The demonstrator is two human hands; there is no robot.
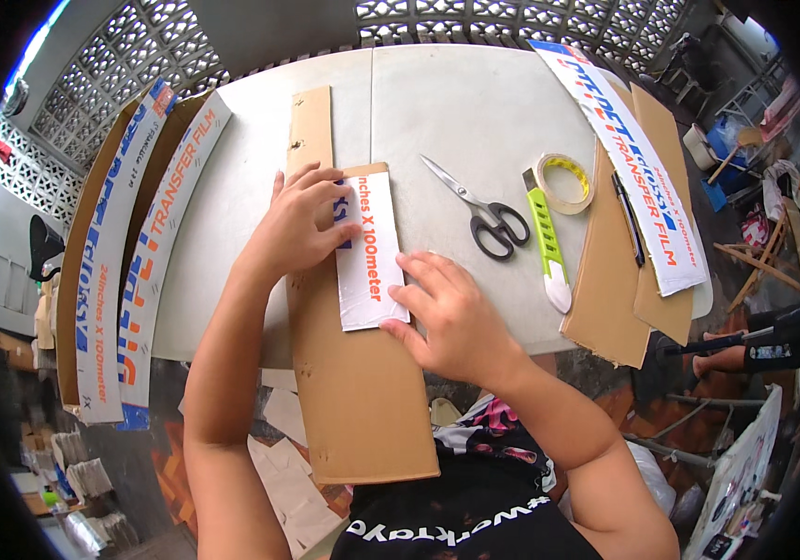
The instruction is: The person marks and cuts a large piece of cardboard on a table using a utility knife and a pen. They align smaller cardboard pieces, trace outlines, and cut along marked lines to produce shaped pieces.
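black top (pixel 461 495) with white lettering (pixel 402 529); black, white and pink patterned cloth (pixel 512 439) at the lap

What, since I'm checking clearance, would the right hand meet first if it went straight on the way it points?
The right hand would likely first meet the white-faced cardboard piece; it appears to be at that piece's right edge, though exact contact is hard to judge.
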